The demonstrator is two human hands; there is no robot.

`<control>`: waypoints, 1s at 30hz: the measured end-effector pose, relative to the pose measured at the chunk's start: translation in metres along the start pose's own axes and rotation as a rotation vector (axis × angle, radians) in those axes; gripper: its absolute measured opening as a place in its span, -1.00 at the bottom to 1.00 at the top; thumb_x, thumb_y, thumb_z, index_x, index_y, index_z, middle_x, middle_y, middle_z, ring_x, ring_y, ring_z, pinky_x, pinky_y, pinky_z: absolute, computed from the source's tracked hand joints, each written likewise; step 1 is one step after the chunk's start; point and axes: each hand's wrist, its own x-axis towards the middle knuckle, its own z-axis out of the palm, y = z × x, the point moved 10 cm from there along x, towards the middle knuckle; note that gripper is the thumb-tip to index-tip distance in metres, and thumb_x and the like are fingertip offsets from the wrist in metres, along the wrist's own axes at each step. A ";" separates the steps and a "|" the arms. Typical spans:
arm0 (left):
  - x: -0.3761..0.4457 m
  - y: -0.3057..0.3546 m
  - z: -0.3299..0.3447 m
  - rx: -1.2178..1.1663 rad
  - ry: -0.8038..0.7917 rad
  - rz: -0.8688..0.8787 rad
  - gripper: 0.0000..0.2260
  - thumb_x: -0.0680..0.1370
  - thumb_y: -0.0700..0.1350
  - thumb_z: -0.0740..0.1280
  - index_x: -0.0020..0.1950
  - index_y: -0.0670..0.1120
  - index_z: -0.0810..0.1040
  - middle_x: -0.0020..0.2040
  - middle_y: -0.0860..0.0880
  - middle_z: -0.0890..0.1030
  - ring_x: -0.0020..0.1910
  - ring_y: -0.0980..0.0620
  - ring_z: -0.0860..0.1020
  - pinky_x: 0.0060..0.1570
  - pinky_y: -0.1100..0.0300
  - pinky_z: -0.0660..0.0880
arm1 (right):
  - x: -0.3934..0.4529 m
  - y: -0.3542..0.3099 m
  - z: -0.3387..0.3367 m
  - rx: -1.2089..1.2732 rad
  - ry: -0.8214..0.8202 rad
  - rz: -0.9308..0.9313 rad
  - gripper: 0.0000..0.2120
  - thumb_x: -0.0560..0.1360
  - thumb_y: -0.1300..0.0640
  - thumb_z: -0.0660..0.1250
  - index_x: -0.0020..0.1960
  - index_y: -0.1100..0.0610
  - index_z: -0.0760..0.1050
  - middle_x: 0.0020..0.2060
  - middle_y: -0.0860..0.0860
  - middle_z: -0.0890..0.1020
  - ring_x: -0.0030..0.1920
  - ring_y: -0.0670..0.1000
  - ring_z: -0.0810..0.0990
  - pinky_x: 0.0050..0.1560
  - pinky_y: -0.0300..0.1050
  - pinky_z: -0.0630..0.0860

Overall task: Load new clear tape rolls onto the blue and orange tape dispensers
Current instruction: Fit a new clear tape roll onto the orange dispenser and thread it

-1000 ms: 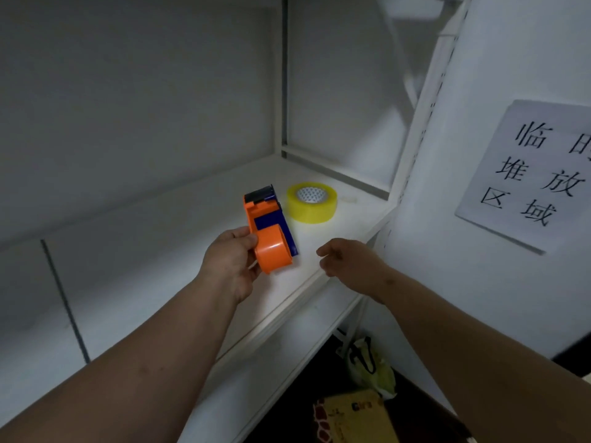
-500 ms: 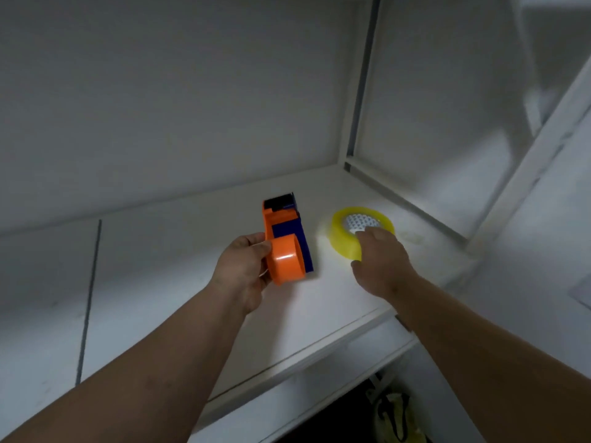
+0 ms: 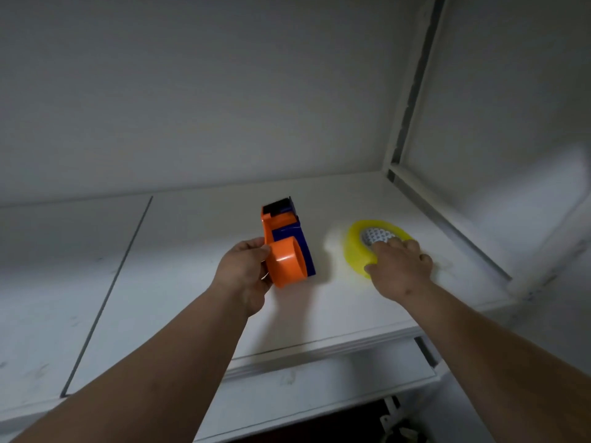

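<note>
Tape roll (image 3: pixel 356 251) under right hand (image 3: pixel 399 271) grasping its rim, left hand (image 3: pixel 244 273) gripping dispenser (image 3: pixel 286 251)

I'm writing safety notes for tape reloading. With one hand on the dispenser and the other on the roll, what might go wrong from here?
1. The right hand covers only the near rim of the tape roll, so the roll may slip on lifting.
2. The left hand grips the dispenser by its round orange end only; it could twist while loading.
3. The dispenser's dark far end may hold a cutter; keep fingers clear.
</note>
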 end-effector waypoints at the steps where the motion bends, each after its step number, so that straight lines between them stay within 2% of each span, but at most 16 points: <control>1: 0.000 0.000 -0.001 -0.012 0.006 -0.004 -0.73 0.63 -0.29 0.18 0.31 -0.16 0.48 0.17 -0.15 0.63 0.04 -0.10 0.62 -0.17 0.04 0.51 | -0.002 0.001 -0.005 0.070 -0.004 0.019 -0.59 0.49 -0.11 0.22 0.31 -0.04 0.35 0.33 0.03 0.37 0.32 0.18 0.24 0.22 0.13 0.26; 3: 0.000 0.001 -0.001 -0.031 0.009 -0.011 -0.73 0.63 -0.28 0.17 0.32 -0.15 0.47 0.18 -0.14 0.63 0.06 -0.10 0.62 -0.14 0.04 0.52 | -0.007 0.000 -0.020 0.339 -0.004 0.055 -0.60 0.51 -0.08 0.25 0.31 0.01 0.39 0.30 0.09 0.42 0.29 0.23 0.31 0.24 0.16 0.35; 6: -0.001 0.005 -0.002 -0.057 0.004 -0.013 -0.74 0.64 -0.28 0.16 0.30 -0.15 0.47 0.16 -0.13 0.63 0.04 -0.08 0.62 -0.15 0.04 0.52 | -0.024 -0.023 -0.039 1.076 -0.101 0.073 -0.77 0.54 0.07 0.28 0.15 0.14 0.48 0.08 0.14 0.58 0.06 0.19 0.56 0.13 0.20 0.52; 7: -0.002 0.007 -0.003 -0.060 -0.002 -0.013 -0.74 0.64 -0.28 0.16 0.30 -0.14 0.47 0.16 -0.12 0.63 0.04 -0.07 0.62 -0.17 0.03 0.51 | -0.032 -0.035 -0.043 1.234 -0.168 0.066 -0.82 0.56 0.10 0.27 0.13 0.14 0.47 0.07 0.14 0.60 0.05 0.18 0.59 0.12 0.18 0.52; 8: -0.002 0.010 -0.004 -0.061 -0.011 -0.011 -0.73 0.64 -0.27 0.15 0.31 -0.14 0.47 0.17 -0.12 0.63 0.04 -0.07 0.62 -0.18 0.03 0.51 | -0.040 -0.047 -0.048 1.289 -0.214 0.029 -0.83 0.56 0.11 0.26 0.13 0.12 0.46 0.09 0.13 0.60 0.07 0.16 0.59 0.13 0.14 0.50; 10: -0.002 0.017 -0.007 -0.063 -0.033 -0.002 -0.71 0.65 -0.26 0.13 0.36 -0.14 0.45 0.21 -0.12 0.62 0.04 -0.06 0.62 -0.20 0.04 0.50 | -0.054 -0.074 -0.056 1.263 -0.259 -0.089 -0.80 0.57 0.12 0.26 0.18 0.10 0.46 0.12 0.09 0.60 0.10 0.09 0.58 0.10 -0.01 0.47; 13: -0.003 0.030 -0.017 -0.071 -0.064 0.021 -0.69 0.66 -0.26 0.11 0.39 -0.15 0.43 0.25 -0.13 0.61 -0.02 -0.05 0.61 -0.24 0.04 0.48 | -0.071 -0.110 -0.066 1.204 -0.243 -0.198 -0.79 0.55 0.15 0.28 0.18 0.11 0.50 0.06 0.06 0.63 0.01 0.00 0.59 -0.02 -0.16 0.47; 17: -0.007 0.046 -0.043 -0.079 -0.087 0.043 -0.71 0.65 -0.28 0.11 0.35 -0.18 0.43 0.19 -0.17 0.62 -0.05 -0.09 0.62 -0.25 0.02 0.51 | -0.088 -0.148 -0.065 1.155 -0.207 -0.202 -0.76 0.52 0.20 0.32 0.19 0.14 0.51 0.07 0.08 0.64 0.07 0.05 0.61 0.12 -0.04 0.51; 21: -0.012 0.064 -0.077 -0.099 -0.086 0.089 -0.81 0.64 -0.32 0.11 0.09 -0.14 0.48 -0.06 -0.13 0.64 -0.17 -0.11 0.62 -0.29 0.02 0.55 | -0.106 -0.187 -0.057 1.125 -0.212 -0.189 -0.75 0.51 0.19 0.34 0.19 0.09 0.51 0.05 0.02 0.65 0.07 0.02 0.61 0.14 -0.07 0.52; 25: -0.014 0.077 -0.117 -0.070 -0.041 0.136 -0.81 0.63 -0.32 0.11 0.16 -0.16 0.44 -0.10 -0.12 0.63 -0.24 -0.10 0.61 -0.46 0.13 0.53 | -0.125 -0.228 -0.051 1.055 -0.188 -0.209 -0.72 0.51 0.14 0.34 0.22 0.08 0.50 0.13 0.04 0.59 0.10 0.00 0.59 0.19 0.01 0.52; 28: -0.015 0.085 -0.142 -0.035 -0.027 0.172 -0.83 0.62 -0.32 0.12 0.06 -0.12 0.44 -0.11 -0.13 0.62 -0.25 -0.09 0.60 -0.40 0.10 0.50 | -0.141 -0.258 -0.050 0.969 -0.147 -0.236 -0.75 0.49 0.11 0.34 0.16 0.08 0.52 0.10 0.05 0.59 0.06 0.01 0.59 0.14 0.02 0.53; 30: -0.017 0.090 -0.152 0.033 -0.047 0.207 -0.82 0.62 -0.31 0.10 0.13 -0.16 0.45 -0.08 -0.17 0.62 -0.25 -0.11 0.58 -0.38 0.11 0.48 | -0.149 -0.274 -0.045 0.994 -0.160 -0.213 -0.78 0.50 0.13 0.34 0.13 0.12 0.52 0.05 0.07 0.62 0.04 0.06 0.61 0.13 0.07 0.54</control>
